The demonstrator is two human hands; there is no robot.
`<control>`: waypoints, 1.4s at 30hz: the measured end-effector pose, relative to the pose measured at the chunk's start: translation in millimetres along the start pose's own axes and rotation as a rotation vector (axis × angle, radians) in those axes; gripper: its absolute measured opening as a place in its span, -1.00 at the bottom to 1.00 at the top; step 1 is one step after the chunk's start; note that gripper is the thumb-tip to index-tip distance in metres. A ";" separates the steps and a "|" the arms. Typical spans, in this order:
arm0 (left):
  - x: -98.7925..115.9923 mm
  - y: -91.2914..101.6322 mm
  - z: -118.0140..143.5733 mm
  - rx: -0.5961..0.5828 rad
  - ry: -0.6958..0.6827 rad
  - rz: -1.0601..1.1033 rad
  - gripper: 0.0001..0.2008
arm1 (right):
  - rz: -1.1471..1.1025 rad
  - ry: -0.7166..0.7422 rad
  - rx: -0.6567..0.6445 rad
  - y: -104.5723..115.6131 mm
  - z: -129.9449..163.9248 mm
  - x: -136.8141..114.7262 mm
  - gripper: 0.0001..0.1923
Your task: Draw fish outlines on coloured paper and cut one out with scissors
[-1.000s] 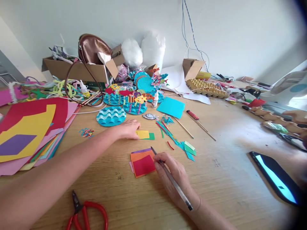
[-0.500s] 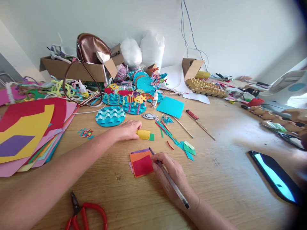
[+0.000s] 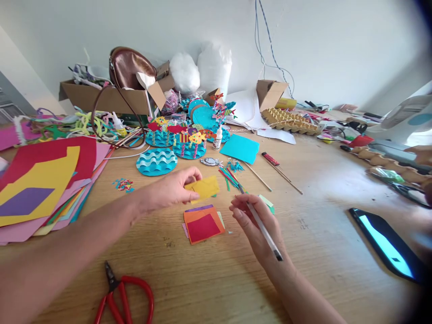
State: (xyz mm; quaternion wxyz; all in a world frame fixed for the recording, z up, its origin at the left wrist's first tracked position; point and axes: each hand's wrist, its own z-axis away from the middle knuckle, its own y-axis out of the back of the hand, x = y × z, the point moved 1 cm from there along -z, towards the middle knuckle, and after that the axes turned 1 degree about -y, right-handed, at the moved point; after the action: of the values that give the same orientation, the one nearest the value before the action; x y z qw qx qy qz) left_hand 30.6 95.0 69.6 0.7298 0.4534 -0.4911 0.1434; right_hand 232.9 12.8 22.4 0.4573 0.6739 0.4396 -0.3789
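Holding up yellow paper, pinched in my left grip, pen pinched in my right grip, short of bench's far edge; next move likely needs flat placement.

The rectangular yellow paper piece is plain, the slim translucent plastic pen to its right has a black end, and nearer lie a solid red paper square and an orange paper square with a purple paper strip along its far edge. Far left, the turquoise paper disc carries wavy bands in paler and deeper blues, while the small paper fish beyond it is striped yellow and dark red. Near left, the metal hand cutters have glossy red handles and dark blades, against the brown wooden tabletop patterned with grain.
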 end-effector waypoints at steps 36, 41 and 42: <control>-43.5 -69.5 67.8 0.016 -0.513 -0.766 -0.74 | 0.465 0.117 -0.184 -25.8 3.5 20.9 -0.80; -43.5 -73.3 70.6 0.056 -0.535 -0.802 -0.76 | 0.270 0.174 -0.175 -11.2 5.5 6.7 -0.84; -43.4 -74.0 71.1 0.068 -0.539 -0.812 -0.76 | 0.199 0.158 -0.233 -11.0 8.2 5.1 -0.79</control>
State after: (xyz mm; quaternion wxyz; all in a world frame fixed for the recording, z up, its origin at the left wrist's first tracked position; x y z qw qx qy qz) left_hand 16.7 7.7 1.8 0.5584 0.6530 -0.4411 -0.2591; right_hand 223.3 8.4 12.2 0.5315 0.6842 0.4463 -0.2241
